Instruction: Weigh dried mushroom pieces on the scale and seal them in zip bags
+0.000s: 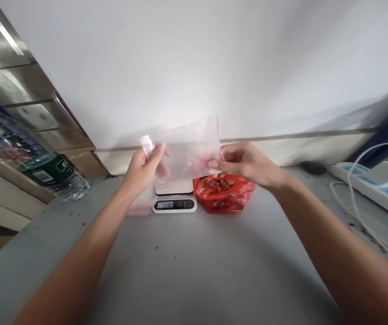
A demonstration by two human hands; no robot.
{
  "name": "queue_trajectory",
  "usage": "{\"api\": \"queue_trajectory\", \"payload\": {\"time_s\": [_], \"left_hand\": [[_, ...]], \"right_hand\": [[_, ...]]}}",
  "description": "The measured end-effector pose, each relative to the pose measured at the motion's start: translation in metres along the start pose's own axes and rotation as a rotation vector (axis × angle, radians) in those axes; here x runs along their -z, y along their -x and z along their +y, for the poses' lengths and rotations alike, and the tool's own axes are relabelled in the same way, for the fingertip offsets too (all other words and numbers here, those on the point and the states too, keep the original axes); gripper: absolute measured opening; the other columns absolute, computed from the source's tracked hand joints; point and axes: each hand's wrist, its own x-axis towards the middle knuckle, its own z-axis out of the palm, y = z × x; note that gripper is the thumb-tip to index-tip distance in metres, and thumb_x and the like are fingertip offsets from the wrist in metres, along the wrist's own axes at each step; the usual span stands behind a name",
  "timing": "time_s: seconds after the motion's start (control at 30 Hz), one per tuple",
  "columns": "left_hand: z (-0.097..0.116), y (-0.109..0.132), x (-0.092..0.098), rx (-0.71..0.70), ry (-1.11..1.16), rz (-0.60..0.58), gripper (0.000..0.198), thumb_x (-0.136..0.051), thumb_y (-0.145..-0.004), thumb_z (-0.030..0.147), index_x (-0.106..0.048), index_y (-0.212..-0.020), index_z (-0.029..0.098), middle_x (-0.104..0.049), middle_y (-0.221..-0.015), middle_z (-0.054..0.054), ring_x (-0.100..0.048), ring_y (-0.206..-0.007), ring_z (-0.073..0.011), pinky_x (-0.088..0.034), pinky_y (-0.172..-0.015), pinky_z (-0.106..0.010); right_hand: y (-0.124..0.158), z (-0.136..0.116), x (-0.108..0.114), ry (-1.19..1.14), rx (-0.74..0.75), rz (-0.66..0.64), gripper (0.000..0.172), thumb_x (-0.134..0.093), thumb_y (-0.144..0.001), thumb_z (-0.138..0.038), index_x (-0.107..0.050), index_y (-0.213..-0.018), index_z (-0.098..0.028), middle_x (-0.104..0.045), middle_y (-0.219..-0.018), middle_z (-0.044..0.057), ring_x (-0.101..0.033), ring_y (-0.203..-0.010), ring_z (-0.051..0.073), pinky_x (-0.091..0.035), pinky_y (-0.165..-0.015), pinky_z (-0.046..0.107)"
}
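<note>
Between my hands, above a kitchen scale (175,204), hangs a clear zip-lock bag (189,146) with a pink edge on its right. My left hand (148,162) pinches the bag's left end, thumb on top. At the lower right corner, my right hand (239,162) grips it between thumb and fingers. The scale's display seems to read zero, and the bag partly covers its white platform. A red plastic bag (226,196) with brown pieces inside stands open beside the scale. Left of the scale lies a stack of clear bags (141,207), partly hidden by my left hand.
A large plastic bottle (49,167) with a green label leans in view at the left. On the right are a white power strip (380,185), looping white cables (351,194) and a dark mouse-like object (313,167). A white wall (180,67) rises behind the grey table (187,271).
</note>
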Motion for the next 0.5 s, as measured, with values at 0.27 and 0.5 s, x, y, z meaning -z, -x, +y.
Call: {"api": "queue_trajectory", "payload": {"time_s": [0.27, 0.5], "left_hand": [[-0.030, 0.031, 0.045, 0.093, -0.041, 0.089, 0.051, -0.050, -0.096, 0.072, -0.064, -0.083, 0.024, -0.045, -0.038, 0.007, -0.038, -0.032, -0.0131, -0.036, -0.039, -0.027], [-0.074, 0.053, 0.108, 0.345, -0.136, 0.383, 0.033, -0.066, -0.090, 0.055, -0.065, -0.083, 0.023, -0.075, -0.073, -0.006, -0.073, -0.070, -0.0225, -0.056, -0.064, -0.031]], "right_hand": [[-0.018, -0.010, -0.057, -0.085, 0.017, 0.138, 0.028, -0.078, -0.082, -0.046, -0.075, -0.075, -0.018, -0.072, -0.071, 0.004, -0.062, -0.064, 0.015, -0.053, -0.062, 0.031], [-0.057, -0.026, -0.110, 0.469, 0.332, 0.250, 0.025, -0.059, -0.097, -0.027, -0.084, -0.100, -0.020, -0.081, -0.100, 0.008, -0.072, -0.087, 0.023, -0.056, -0.080, 0.037]]}}
